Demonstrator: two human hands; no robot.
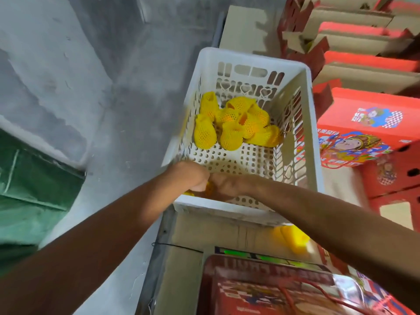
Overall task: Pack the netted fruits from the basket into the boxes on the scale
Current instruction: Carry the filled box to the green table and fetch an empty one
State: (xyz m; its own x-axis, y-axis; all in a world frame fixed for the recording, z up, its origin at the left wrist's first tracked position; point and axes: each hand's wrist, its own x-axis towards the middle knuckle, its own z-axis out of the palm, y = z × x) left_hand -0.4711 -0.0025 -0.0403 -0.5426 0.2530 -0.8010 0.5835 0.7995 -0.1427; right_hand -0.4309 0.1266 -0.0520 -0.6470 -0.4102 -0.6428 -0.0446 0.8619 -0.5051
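Observation:
A white perforated basket (311, 123) holds several yellow netted fruits (229, 123) heaped at its far end. Both my hands reach into its near end, knuckles together. My left hand (194, 176) is curled round a yellow netted fruit (208, 189) that peeks out beneath it. My right hand (223, 185) shows only its back; its fingers point down and are hidden. A red printed box (272, 289) lies at the bottom on the scale (247, 253), whose green display is lit. Another yellow netted fruit (293, 239) shows below the basket under my right forearm.
Red printed boxes (363, 133) are stacked to the right, with folded cardboard and red flaps (354, 39) behind them. A brown carton (204, 233) sits under the basket. Grey concrete floor (68, 64) lies to the left, with a green fabric thing (29, 185) at the left edge.

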